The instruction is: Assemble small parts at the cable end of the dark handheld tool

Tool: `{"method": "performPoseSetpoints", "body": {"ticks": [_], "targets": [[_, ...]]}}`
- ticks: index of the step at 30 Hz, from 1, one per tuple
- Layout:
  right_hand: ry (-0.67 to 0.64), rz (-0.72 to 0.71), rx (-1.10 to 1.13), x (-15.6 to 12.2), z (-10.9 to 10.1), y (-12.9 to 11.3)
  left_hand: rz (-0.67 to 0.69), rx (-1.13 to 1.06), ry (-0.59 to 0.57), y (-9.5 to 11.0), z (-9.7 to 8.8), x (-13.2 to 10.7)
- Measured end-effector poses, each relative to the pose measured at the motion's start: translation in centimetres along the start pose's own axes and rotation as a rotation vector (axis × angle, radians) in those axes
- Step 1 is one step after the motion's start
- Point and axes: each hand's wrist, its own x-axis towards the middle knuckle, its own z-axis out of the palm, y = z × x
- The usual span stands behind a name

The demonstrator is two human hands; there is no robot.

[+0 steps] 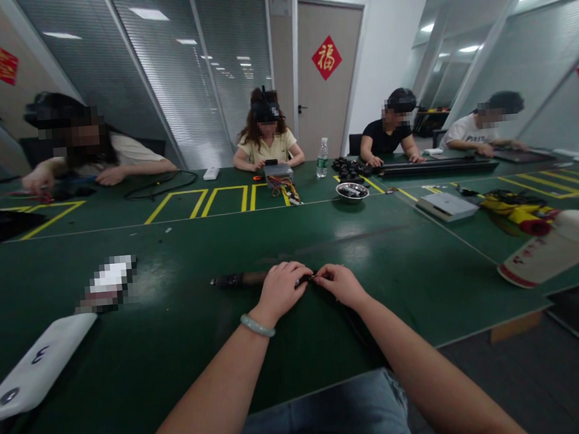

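Observation:
A dark tube-shaped tool that looks like an electric screwdriver lies crosswise on the green table, its narrow metal tip pointing left. My left hand, with a pale bangle on the wrist, is wrapped over its right end and hides that part. Close beside it, my right hand is closed in a pinch, thumb and fingertips meeting at the tool's right end. Whatever small part sits between those fingertips is too small to name. A dark cord runs from under my right hand toward the table's front edge.
At left lie a white power bank and a phone. A large paper cup leans at right, near yellow-black gear and a white box. A metal bowl and bottle stand ahead. Several people work across the table.

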Motion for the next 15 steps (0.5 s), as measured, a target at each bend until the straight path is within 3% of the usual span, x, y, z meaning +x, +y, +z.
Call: {"method": "performPoseSetpoints", "body": {"ticks": [15], "targets": [[0.015,0.013,-0.028,-0.17,-0.03,-0.23,0.017,-0.016,0.020,-0.28,0.10,0.01]]}}
